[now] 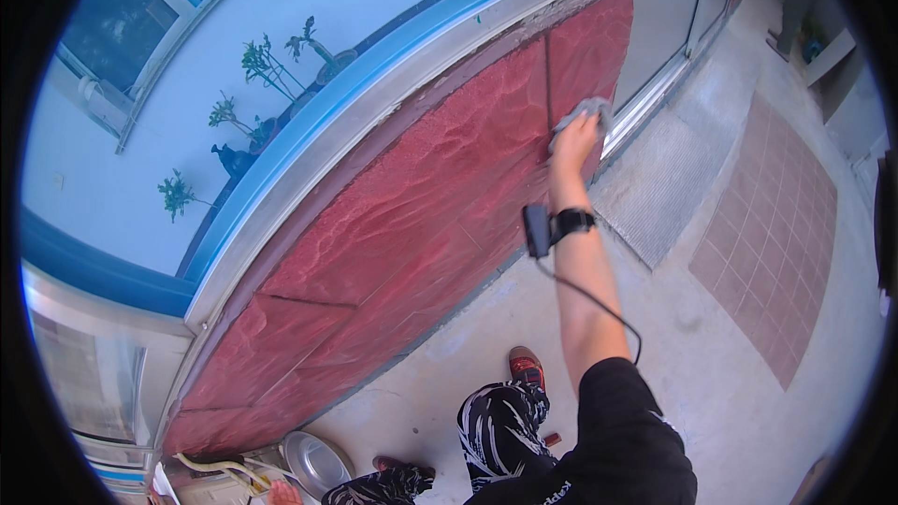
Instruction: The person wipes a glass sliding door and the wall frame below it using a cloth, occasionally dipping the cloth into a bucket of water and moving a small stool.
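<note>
My right hand (577,144) presses a grey cloth (586,111) against the red stone-textured wall (421,168), close to its right end beside the door frame. A black device on a wrist strap (539,230) sits at my right wrist, with a cable running up the arm. At the bottom edge, the fingers of my left hand (283,493) show near a metal basin (316,461); the rest of this hand is cut off, and whether it holds anything cannot be told.
Blue-framed glass (393,84) with potted plants (263,133) behind it lies above the wall. A ribbed metal ramp (652,189) adjoins the doorway. Pale hoses (217,464) lie at bottom left. A person (794,0) stands far off at upper right.
</note>
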### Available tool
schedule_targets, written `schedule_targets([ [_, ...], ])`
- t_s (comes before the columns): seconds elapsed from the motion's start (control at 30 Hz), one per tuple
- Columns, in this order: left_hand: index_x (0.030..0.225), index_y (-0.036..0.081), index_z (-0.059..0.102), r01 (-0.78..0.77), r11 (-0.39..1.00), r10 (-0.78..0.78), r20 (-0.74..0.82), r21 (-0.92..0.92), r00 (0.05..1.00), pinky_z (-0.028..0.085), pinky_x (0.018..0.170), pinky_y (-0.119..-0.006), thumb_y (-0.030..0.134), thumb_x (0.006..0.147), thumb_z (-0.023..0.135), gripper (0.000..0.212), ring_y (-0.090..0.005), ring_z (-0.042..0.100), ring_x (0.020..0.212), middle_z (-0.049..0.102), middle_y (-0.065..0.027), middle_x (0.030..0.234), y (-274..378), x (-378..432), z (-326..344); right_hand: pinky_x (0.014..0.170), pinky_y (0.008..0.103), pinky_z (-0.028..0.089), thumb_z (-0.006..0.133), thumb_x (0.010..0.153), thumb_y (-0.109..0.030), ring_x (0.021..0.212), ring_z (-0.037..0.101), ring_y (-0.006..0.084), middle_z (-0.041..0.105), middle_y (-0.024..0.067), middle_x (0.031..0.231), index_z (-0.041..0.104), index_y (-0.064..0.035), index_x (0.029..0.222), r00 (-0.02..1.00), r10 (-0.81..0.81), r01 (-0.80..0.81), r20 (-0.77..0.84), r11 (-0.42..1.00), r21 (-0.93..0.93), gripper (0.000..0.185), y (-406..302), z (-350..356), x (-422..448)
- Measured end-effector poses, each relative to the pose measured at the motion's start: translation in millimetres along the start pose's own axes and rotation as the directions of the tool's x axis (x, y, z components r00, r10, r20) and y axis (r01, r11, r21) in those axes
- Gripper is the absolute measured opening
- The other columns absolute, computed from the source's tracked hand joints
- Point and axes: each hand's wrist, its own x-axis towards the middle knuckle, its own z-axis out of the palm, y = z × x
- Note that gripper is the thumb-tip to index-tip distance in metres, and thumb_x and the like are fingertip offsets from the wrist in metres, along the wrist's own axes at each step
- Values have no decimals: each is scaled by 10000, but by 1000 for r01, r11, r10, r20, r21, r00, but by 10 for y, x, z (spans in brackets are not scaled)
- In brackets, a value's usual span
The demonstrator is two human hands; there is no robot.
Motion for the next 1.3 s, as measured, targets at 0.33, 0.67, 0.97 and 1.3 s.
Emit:
schedule_targets([
  [0.33,981,73,514,93,955,-128,-108,-281,986,417,670,-249,196,855,492,177,-104,455,741,476,-9,815,-254,261,-792,853,368,376,380,873,-176,1001,502,371,513,278,1067,441,84,1118,983,-93,104,156,992,-66,362,255,-150,655],
  [0.67,1117,-16,469,197,911,-79,316,-362,946,406,873,-348,157,854,438,316,-238,477,1012,504,-165,1109,-455,277,-638,1045,339,136,361,893,-144,1285,163,321,205,245,1355,279,95,1257,961,-8,-28,277,992,126,443,-670,-275,-1708],
  [0.97,1123,25,479,-382,921,389,-93,77,917,418,897,-335,224,837,478,348,-166,535,969,559,-71,1047,-725,-231,-406,1034,334,177,358,904,-164,1270,196,335,194,255,1354,280,98,1253,886,111,-134,450,991,19,443,-1423,-439,-3428],
  [1.3,1150,8,448,-418,908,419,-55,29,907,399,917,-333,218,839,482,376,-169,527,983,546,-86,1068,-715,-271,-577,1025,372,186,388,884,-122,1247,208,386,212,289,1328,301,101,1239,809,126,-191,574,980,54,428,-1703,-624,-4076],
])
